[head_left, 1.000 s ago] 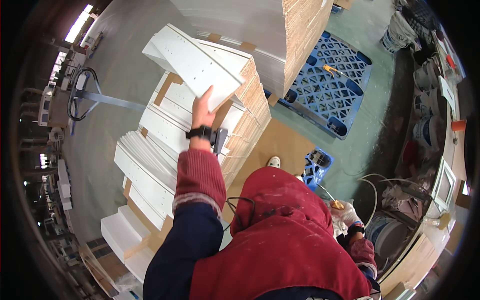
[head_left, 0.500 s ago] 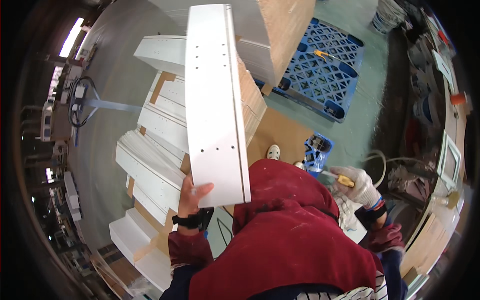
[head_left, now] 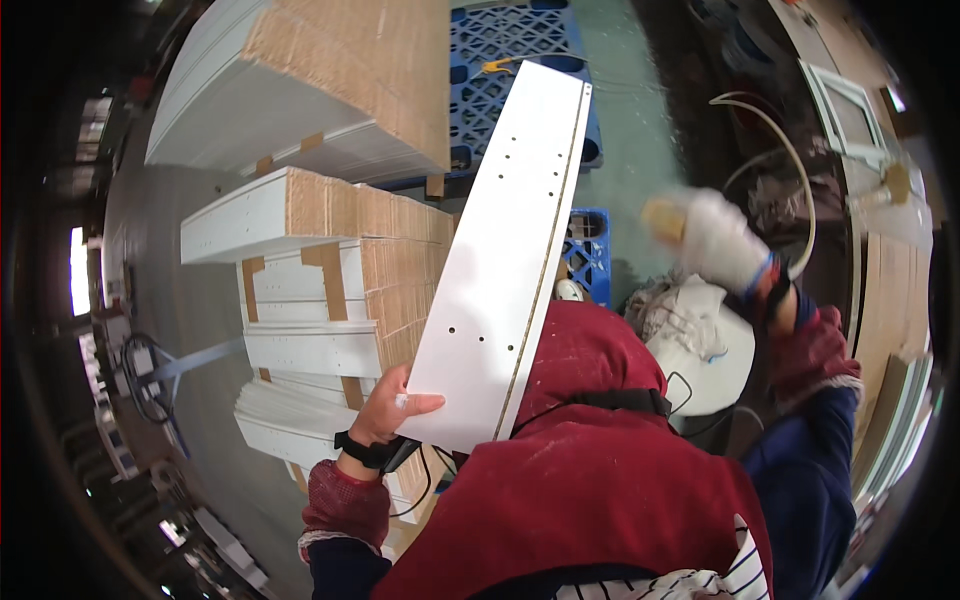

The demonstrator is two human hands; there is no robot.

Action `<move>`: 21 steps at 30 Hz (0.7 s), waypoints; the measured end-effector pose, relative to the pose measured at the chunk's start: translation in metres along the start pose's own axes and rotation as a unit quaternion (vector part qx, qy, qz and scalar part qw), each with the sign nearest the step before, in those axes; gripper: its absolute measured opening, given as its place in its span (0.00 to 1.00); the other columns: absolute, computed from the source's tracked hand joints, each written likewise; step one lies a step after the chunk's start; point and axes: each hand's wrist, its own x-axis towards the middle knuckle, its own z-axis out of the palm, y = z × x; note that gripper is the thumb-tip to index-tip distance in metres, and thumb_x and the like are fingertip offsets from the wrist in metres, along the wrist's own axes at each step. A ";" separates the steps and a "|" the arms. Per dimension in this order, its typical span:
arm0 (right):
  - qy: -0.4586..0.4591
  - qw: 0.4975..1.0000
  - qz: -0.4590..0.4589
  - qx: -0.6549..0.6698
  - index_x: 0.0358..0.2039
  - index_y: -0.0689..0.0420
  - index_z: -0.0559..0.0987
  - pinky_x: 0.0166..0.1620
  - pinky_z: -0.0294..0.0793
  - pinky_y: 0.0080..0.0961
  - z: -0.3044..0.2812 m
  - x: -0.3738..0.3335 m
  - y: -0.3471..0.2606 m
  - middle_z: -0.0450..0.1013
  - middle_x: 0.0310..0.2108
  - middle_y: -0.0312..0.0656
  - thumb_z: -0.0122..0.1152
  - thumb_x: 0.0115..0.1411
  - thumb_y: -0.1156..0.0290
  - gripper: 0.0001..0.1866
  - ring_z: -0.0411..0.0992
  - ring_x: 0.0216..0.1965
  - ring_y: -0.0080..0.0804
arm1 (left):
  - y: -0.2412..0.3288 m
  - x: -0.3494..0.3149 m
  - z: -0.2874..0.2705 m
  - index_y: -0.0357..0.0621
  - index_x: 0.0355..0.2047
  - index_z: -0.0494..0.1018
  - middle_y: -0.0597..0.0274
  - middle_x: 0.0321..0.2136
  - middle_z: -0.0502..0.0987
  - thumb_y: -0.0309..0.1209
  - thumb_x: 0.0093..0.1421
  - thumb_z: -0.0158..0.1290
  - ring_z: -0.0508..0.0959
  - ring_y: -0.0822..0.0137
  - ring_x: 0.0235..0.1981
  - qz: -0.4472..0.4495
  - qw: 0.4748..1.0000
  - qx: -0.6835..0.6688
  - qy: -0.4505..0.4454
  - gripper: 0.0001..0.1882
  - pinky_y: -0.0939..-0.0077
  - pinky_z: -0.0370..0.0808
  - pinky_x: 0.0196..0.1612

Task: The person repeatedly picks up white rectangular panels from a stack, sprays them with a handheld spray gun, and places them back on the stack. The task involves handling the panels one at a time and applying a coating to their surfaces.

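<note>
My left hand [head_left: 388,404] grips the lower end of a long white panel [head_left: 497,260], thumb on its face. The panel stands tilted, its top leaning right. Small dark holes dot its face, and a groove runs along its right edge. My right hand [head_left: 722,238], in a white knit glove, is raised to the right of the panel and apart from it. It is closed around a yellow-handled tool [head_left: 663,222]. Motion smears this hand and the tool, so the tool's working end cannot be made out.
Stacks of white panels [head_left: 300,345] with raw board edges stand at the left, a larger stack [head_left: 345,75] behind them. Blue plastic pallets [head_left: 490,30] lie ahead, with a yellow air gun [head_left: 497,66] on one. White rags [head_left: 670,310] lie on a round white surface [head_left: 715,365]. A pale hose [head_left: 800,180] curves at right.
The view has turned left to right across the scene. The panel now leans rightward, still in my left hand. My right hand has risen with the yellow-handled tool.
</note>
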 end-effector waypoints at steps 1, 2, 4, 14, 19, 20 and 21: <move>0.051 0.998 0.005 0.032 0.39 0.52 0.75 0.34 0.74 0.34 0.013 0.005 0.027 0.74 0.30 0.46 0.61 0.47 0.66 0.17 0.74 0.31 0.45 | 0.002 0.002 -0.001 0.33 0.47 0.65 0.60 0.38 0.73 0.31 0.50 0.57 0.72 0.72 0.38 -0.016 1.000 -0.003 -0.009 0.26 0.78 0.68 0.44; 0.103 0.993 0.004 0.066 0.39 0.52 0.75 0.33 0.74 0.34 0.018 0.014 0.044 0.74 0.28 0.46 0.61 0.47 0.67 0.16 0.74 0.30 0.45 | 0.005 0.006 -0.001 0.32 0.47 0.65 0.59 0.39 0.73 0.30 0.50 0.57 0.73 0.71 0.38 -0.028 1.000 -0.009 -0.011 0.25 0.78 0.68 0.44; 0.016 0.997 -0.039 0.065 0.36 0.53 0.76 0.35 0.73 0.33 0.019 -0.009 0.049 0.74 0.28 0.47 0.61 0.47 0.65 0.15 0.73 0.30 0.46 | 0.014 0.015 0.002 0.31 0.47 0.65 0.58 0.39 0.73 0.29 0.49 0.57 0.74 0.70 0.38 -0.058 0.998 -0.024 -0.005 0.25 0.77 0.69 0.44; -0.184 0.931 -0.085 0.303 0.38 0.53 0.76 0.40 0.70 0.32 0.076 -0.064 0.032 0.74 0.29 0.43 0.63 0.48 0.62 0.17 0.74 0.34 0.36 | -0.022 0.038 0.000 0.27 0.52 0.58 0.45 0.43 0.72 0.29 0.55 0.47 0.73 0.53 0.46 -0.122 0.949 -0.291 0.017 0.26 0.61 0.69 0.52; -0.031 0.946 0.004 0.322 0.38 0.55 0.75 0.38 0.71 0.27 0.102 -0.058 0.036 0.74 0.30 0.44 0.63 0.49 0.67 0.15 0.74 0.32 0.36 | -0.023 0.058 0.035 0.30 0.43 0.63 0.47 0.34 0.74 0.29 0.59 0.45 0.77 0.62 0.29 -0.139 0.816 -0.554 0.087 0.15 0.79 0.75 0.22; -0.019 0.945 -0.086 0.315 0.37 0.56 0.75 0.37 0.72 0.26 0.108 -0.067 0.023 0.74 0.30 0.44 0.63 0.49 0.68 0.14 0.74 0.32 0.36 | -0.027 0.052 0.034 0.30 0.43 0.63 0.47 0.33 0.74 0.29 0.59 0.45 0.75 0.64 0.27 -0.124 0.811 -0.567 0.063 0.15 0.80 0.74 0.20; -0.084 0.906 -0.157 0.384 0.38 0.55 0.75 0.34 0.73 0.28 0.115 -0.068 0.018 0.74 0.30 0.44 0.62 0.50 0.66 0.14 0.74 0.31 0.39 | -0.031 0.047 0.033 0.30 0.42 0.63 0.48 0.32 0.74 0.29 0.59 0.45 0.73 0.66 0.24 -0.109 0.806 -0.581 0.040 0.14 0.81 0.72 0.19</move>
